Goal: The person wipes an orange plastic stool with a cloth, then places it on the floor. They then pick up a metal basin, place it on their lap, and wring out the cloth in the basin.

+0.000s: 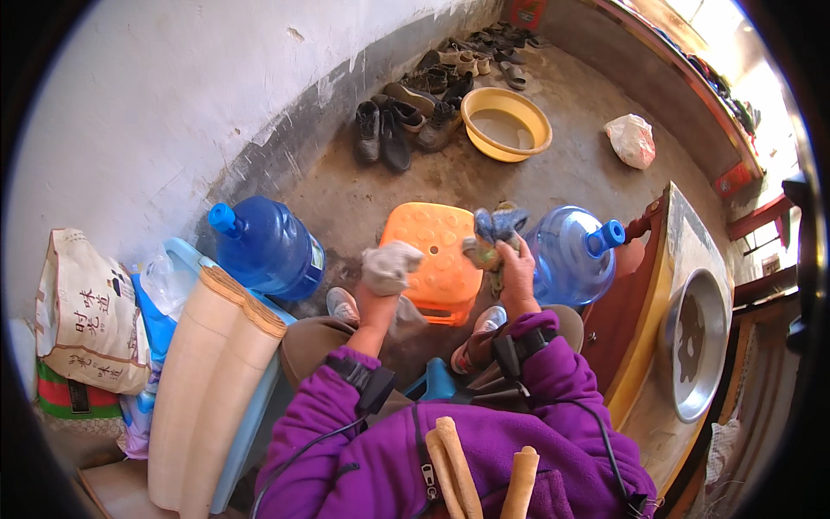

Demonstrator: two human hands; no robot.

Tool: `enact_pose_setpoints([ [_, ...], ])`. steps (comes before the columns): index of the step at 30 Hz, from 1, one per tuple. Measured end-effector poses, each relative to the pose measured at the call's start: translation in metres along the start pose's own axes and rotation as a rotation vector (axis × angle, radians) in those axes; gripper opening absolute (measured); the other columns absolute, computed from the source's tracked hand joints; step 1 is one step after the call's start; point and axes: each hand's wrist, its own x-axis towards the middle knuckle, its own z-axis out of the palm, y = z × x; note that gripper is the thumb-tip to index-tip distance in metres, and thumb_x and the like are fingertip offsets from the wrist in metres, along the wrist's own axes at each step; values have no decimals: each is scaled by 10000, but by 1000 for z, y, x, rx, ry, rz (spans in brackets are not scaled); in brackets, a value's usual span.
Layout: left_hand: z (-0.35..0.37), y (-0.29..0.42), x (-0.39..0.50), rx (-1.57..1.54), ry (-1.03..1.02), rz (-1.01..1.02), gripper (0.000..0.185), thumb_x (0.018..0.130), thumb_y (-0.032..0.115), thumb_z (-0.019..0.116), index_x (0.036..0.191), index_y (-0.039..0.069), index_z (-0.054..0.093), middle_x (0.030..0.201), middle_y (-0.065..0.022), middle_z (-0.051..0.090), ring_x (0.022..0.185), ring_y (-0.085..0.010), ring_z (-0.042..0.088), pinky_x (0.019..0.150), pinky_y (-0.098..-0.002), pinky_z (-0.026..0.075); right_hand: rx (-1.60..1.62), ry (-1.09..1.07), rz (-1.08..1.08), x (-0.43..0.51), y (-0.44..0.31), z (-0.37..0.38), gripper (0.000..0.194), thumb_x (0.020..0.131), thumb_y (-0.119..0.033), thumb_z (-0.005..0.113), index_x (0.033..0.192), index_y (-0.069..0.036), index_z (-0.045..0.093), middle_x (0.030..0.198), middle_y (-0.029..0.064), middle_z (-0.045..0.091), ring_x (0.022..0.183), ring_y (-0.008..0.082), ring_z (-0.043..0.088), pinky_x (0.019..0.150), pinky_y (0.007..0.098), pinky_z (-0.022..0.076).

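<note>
Before me stands an orange plastic stool [432, 250] with raised round bumps and a hole in its seat. My left hand [378, 301] grips a bunched greyish-beige cloth [389, 267] over the stool's left edge. In my right hand [517, 269] is a bundle of blue-grey and greenish cloth [494, 235], partly blurred, at the stool's right edge. The lower part of this bundle hangs beneath my fingers. Some pale cloth [408, 316] shows below my left hand; whether it joins the bunched one I cannot tell.
Large blue water bottles lie left [269, 246] and right [570, 256] of the stool. Beyond are a yellow basin [506, 152] holding cloudy water, shoes [393, 139] along the wall and a white plastic bag [631, 141]. A metal basin [677, 383] stands on the cabinet at right.
</note>
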Motion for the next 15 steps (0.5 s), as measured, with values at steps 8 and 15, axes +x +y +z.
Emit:
enact_pose_setpoints([
  [8, 36, -36, 6, 1130, -615, 279, 528, 873, 158, 500, 1392, 90, 431, 1452, -260, 313, 1350, -478, 263, 1050, -590, 272, -1534, -369, -348, -47, 72, -5, 359, 711, -208, 687, 1066, -157, 661, 1078, 141, 543, 985, 394, 542, 765, 459, 521],
  [15, 44, -49, 12, 1179, -614, 390, 459, 892, 151, 463, 1342, 62, 489, 1393, -336, 343, 1268, -571, 325, 941, -643, 369, -1595, -191, -385, 94, 89, 24, 305, 752, -217, 657, 1049, -152, 663, 1046, 157, 571, 978, 364, 573, 823, 446, 501],
])
